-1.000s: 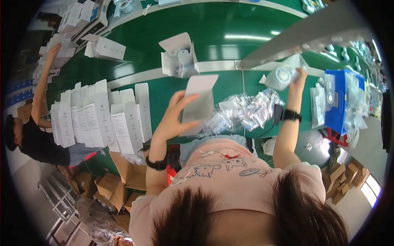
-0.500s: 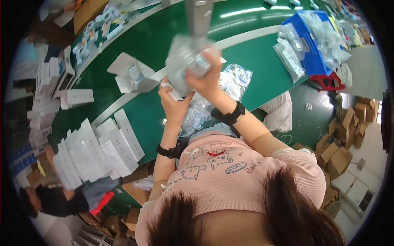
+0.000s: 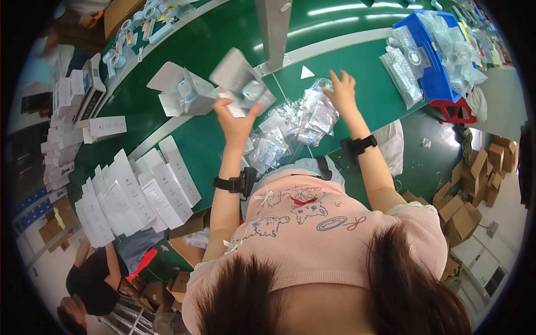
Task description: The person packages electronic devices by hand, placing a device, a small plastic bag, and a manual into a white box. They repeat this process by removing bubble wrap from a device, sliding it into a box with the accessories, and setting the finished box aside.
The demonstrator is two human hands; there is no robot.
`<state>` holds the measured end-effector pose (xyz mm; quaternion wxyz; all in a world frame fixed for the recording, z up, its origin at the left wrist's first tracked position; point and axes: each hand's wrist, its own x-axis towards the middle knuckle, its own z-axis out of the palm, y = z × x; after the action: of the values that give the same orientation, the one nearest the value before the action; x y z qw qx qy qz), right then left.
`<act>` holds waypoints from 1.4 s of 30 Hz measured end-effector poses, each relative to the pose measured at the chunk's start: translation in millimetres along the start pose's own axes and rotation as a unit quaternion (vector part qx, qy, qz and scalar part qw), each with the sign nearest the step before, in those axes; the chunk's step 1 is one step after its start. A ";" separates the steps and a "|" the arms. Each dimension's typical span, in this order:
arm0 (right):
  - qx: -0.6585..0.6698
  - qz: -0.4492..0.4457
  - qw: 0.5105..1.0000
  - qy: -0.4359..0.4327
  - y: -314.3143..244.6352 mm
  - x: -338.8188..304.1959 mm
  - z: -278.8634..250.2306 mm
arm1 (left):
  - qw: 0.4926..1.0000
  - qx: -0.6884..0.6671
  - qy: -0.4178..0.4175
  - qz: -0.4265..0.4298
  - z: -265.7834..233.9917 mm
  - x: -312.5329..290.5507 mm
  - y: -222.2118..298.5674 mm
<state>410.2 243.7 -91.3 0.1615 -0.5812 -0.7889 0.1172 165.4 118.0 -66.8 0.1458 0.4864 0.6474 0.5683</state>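
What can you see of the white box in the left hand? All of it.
The white box looks like thin, smooth cardboard. It is open at the top, with a large flap up on its far side, and tilted. Inside sits a pale item, seemingly in clear wrap. The left hand grips its near side, fingers and thumb apart. It is just right of another open box; whether they touch, or whether it rests on the table, I can't tell.

We see a white open-topped cardboard box [image 3: 235,77] in our grip and a plain flat green tabletop [image 3: 363,64] beneath.
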 end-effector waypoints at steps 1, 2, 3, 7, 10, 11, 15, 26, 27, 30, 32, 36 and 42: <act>-0.105 0.057 0.991 -0.059 12.8 -6.1 6.5 | 0.999 0.030 -0.035 -0.010 1.8 0.0 -2.4; -0.103 0.054 0.991 -0.060 26.3 -7.8 11.9 | 0.999 0.033 -0.032 -0.010 1.9 1.2 -5.1; -0.078 0.041 0.993 -0.072 37.9 -10.9 14.4 | 0.999 0.007 -0.042 0.003 2.4 6.1 1.6; -0.014 0.018 0.989 -0.146 49.4 -12.8 -4.1 | 0.997 0.013 -0.070 0.031 -13.6 19.6 36.8; 0.052 -0.002 0.985 -0.164 11.1 -3.7 -32.9 | 0.986 0.121 -0.107 0.041 -34.7 30.0 51.1; 0.096 -0.015 0.984 -0.152 -8.2 -1.6 -49.2 | 0.988 0.122 -0.095 0.013 -40.9 30.8 55.6; 0.468 -0.045 0.879 -0.077 -95.2 1.8 -87.8 | 0.989 0.110 -0.065 -0.068 -54.0 43.6 64.2; 0.149 -0.497 0.855 -0.012 -170.8 7.9 -38.0 | 0.987 0.056 -0.043 -0.142 -56.7 54.8 45.1; 0.139 -0.495 0.857 -0.031 -170.5 4.9 -36.9 | 0.989 0.035 -0.034 -0.140 -56.6 52.3 45.1; 0.124 -0.499 0.855 -0.068 -167.4 -2.6 -34.2 | 0.991 -0.003 -0.009 -0.135 -70.8 45.8 47.7; 0.211 -0.427 0.879 0.009 -147.2 -1.7 -32.4 | 0.989 0.036 0.119 -0.082 -89.7 32.2 63.9; 0.364 -0.285 0.884 -0.063 -119.0 -2.9 20.5 | 0.859 0.494 0.134 -0.003 -173.8 -17.7 25.6; 0.470 -0.205 0.843 -0.159 -138.3 30.4 63.6 | 0.733 0.658 -0.053 -0.164 -208.2 -71.2 -2.1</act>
<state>255.4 231.8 -94.7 0.3082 -0.2336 -0.7553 0.5291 44.5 -62.0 -29.7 -0.0856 0.3762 0.9207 -0.0587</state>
